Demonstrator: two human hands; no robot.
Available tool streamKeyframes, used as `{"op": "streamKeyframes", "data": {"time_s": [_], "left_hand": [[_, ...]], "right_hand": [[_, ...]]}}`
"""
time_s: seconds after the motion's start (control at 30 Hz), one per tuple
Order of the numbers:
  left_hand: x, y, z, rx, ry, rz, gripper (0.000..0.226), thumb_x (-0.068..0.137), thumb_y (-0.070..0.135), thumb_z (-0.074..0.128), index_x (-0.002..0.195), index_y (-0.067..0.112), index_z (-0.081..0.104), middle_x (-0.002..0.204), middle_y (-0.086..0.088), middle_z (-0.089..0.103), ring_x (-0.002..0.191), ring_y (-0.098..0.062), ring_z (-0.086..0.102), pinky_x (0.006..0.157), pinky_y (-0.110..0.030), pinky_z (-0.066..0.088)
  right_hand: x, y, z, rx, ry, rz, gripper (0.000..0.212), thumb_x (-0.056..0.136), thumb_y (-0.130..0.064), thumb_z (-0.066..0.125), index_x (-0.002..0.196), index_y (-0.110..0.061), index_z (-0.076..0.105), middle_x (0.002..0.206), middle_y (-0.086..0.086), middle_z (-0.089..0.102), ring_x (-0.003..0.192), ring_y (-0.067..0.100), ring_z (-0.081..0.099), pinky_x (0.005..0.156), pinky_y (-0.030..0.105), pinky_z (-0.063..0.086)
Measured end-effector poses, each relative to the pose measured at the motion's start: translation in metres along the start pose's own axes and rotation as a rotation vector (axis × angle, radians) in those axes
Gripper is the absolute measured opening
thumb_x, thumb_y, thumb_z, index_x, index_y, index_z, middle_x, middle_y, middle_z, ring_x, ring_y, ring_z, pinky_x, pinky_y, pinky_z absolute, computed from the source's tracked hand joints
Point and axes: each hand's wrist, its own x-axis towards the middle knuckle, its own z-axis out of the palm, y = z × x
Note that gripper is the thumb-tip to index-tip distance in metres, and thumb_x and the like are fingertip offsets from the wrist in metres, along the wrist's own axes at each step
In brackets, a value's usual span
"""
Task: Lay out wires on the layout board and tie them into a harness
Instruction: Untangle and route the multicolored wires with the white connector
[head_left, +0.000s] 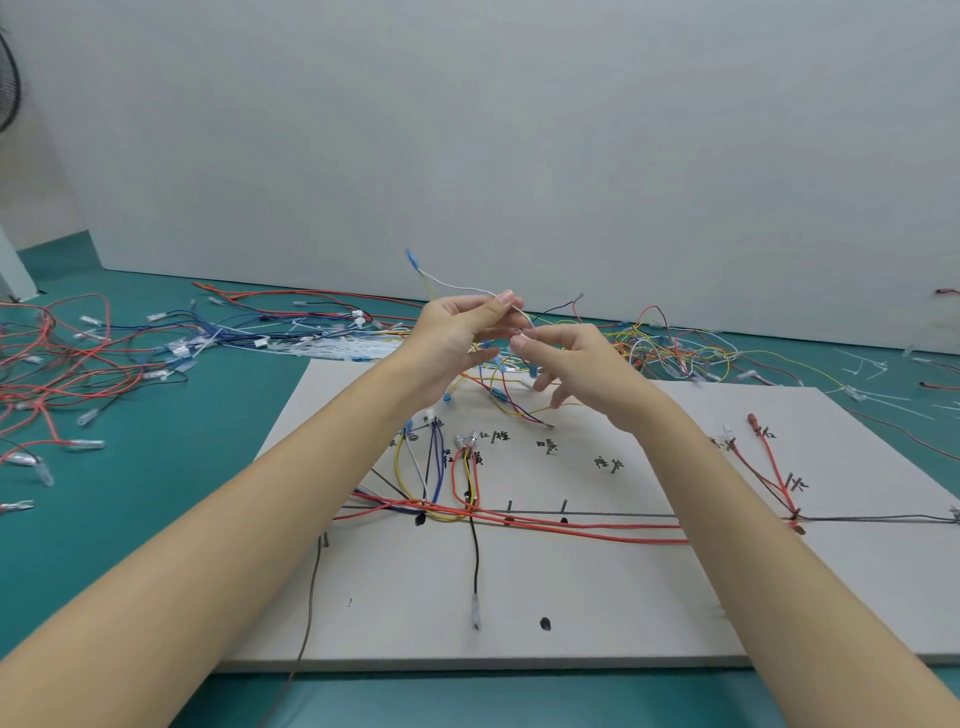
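A grey layout board (597, 587) lies in front of me with pins, handwritten labels and several wires routed on it, among them long red wires (571, 529) running left to right. Both hands are raised above the board's far edge. My left hand (457, 343) pinches a thin white wire (457, 285) that arcs up to a blue terminal (411, 257). My right hand (576, 364) pinches the same thin wire near its fingertips, close to the left hand. A loose bunch of yellow, red and blue wires (506, 395) hangs below the hands onto the board.
Tangled red wires (57, 374) cover the green table at left, blue wires and white cable ties (332, 347) lie behind the board, and a yellow and red tangle (670, 348) sits at back right. A grey wall rises behind. A black wire (474, 561) hangs down the board's middle.
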Motion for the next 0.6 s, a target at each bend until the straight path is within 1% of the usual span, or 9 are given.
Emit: {"op": "streamKeyframes", "data": {"time_s": [0.03, 0.1, 0.2, 0.27, 0.33, 0.4, 0.47, 0.53, 0.6], "left_hand": [[0.0, 0.0, 0.001, -0.012, 0.004, -0.005, 0.019, 0.095, 0.032, 0.06, 0.095, 0.017, 0.072, 0.094, -0.002, 0.072, 0.093, -0.01, 0.067, 0.089, -0.032, 0.049], [-0.001, 0.0, 0.002, -0.004, 0.012, -0.02, 0.022, 0.096, 0.031, 0.058, 0.1, 0.014, 0.071, 0.099, -0.005, 0.07, 0.093, -0.013, 0.067, 0.089, -0.034, 0.052], [-0.001, -0.002, 0.007, 0.059, -0.02, -0.048, 0.021, 0.095, 0.029, 0.061, 0.103, 0.012, 0.069, 0.102, -0.006, 0.069, 0.089, -0.014, 0.068, 0.085, -0.034, 0.056], [-0.002, -0.003, 0.01, 0.081, -0.013, -0.044, 0.013, 0.092, 0.023, 0.066, 0.098, 0.012, 0.069, 0.099, -0.006, 0.07, 0.087, -0.017, 0.069, 0.084, -0.034, 0.058], [-0.002, -0.002, 0.011, 0.14, 0.004, -0.008, 0.01, 0.091, 0.019, 0.067, 0.092, 0.01, 0.07, 0.089, -0.005, 0.07, 0.081, -0.016, 0.067, 0.083, -0.034, 0.058], [-0.001, -0.001, 0.013, 0.202, 0.027, 0.025, 0.011, 0.091, 0.019, 0.066, 0.085, 0.01, 0.069, 0.08, -0.003, 0.069, 0.071, -0.012, 0.067, 0.075, -0.029, 0.057], [0.0, -0.001, 0.014, 0.198, 0.065, 0.03, 0.012, 0.092, 0.016, 0.065, 0.084, 0.008, 0.067, 0.078, -0.004, 0.067, 0.061, -0.011, 0.065, 0.065, -0.025, 0.056], [0.001, -0.001, 0.014, 0.17, 0.112, 0.018, 0.011, 0.092, 0.015, 0.065, 0.088, 0.005, 0.067, 0.078, -0.005, 0.066, 0.055, -0.01, 0.063, 0.055, -0.021, 0.054], [0.001, -0.002, 0.015, 0.193, 0.15, 0.014, 0.011, 0.093, 0.017, 0.064, 0.09, 0.007, 0.067, 0.078, -0.003, 0.066, 0.052, -0.008, 0.061, 0.048, -0.017, 0.049]], "right_hand": [[0.0, 0.0, 0.0, -0.009, 0.024, -0.009, 0.022, 0.096, -0.038, 0.055, 0.105, -0.024, 0.071, 0.099, 0.018, 0.062, 0.072, 0.013, 0.054, 0.054, 0.023, 0.047], [-0.001, 0.0, 0.0, -0.001, 0.061, -0.001, 0.023, 0.098, -0.04, 0.052, 0.097, -0.026, 0.071, 0.091, 0.011, 0.058, 0.075, 0.013, 0.049, 0.054, 0.022, 0.042], [-0.002, 0.001, 0.001, 0.016, 0.088, 0.011, 0.033, 0.098, -0.043, 0.05, 0.094, -0.021, 0.074, 0.09, 0.005, 0.057, 0.072, 0.014, 0.047, 0.054, 0.019, 0.038], [-0.003, 0.0, 0.002, 0.015, 0.087, 0.009, 0.035, 0.098, -0.039, 0.049, 0.094, -0.015, 0.074, 0.088, 0.009, 0.055, 0.069, 0.012, 0.048, 0.055, 0.023, 0.039], [-0.004, 0.0, 0.004, 0.029, 0.08, 0.012, 0.029, 0.098, -0.029, 0.051, 0.099, -0.009, 0.072, 0.091, 0.018, 0.057, 0.068, 0.01, 0.049, 0.056, 0.026, 0.043], [-0.004, -0.002, 0.006, 0.052, 0.076, 0.0, 0.021, 0.093, -0.023, 0.059, 0.108, -0.014, 0.07, 0.099, 0.019, 0.059, 0.07, 0.012, 0.051, 0.058, 0.026, 0.048], [-0.004, 0.0, 0.008, 0.045, 0.138, -0.013, 0.032, 0.085, -0.022, 0.07, 0.116, -0.019, 0.062, 0.11, 0.012, 0.059, 0.077, 0.017, 0.058, 0.063, 0.028, 0.054], [-0.004, 0.002, 0.012, -0.002, 0.275, -0.047, 0.04, 0.077, -0.021, 0.079, 0.108, -0.015, 0.055, 0.112, 0.011, 0.057, 0.088, 0.026, 0.06, 0.074, 0.036, 0.054], [-0.005, 0.004, 0.017, -0.05, 0.367, -0.134, 0.04, 0.072, -0.019, 0.082, 0.096, -0.013, 0.051, 0.106, 0.011, 0.056, 0.085, 0.024, 0.056, 0.071, 0.03, 0.048]]}}
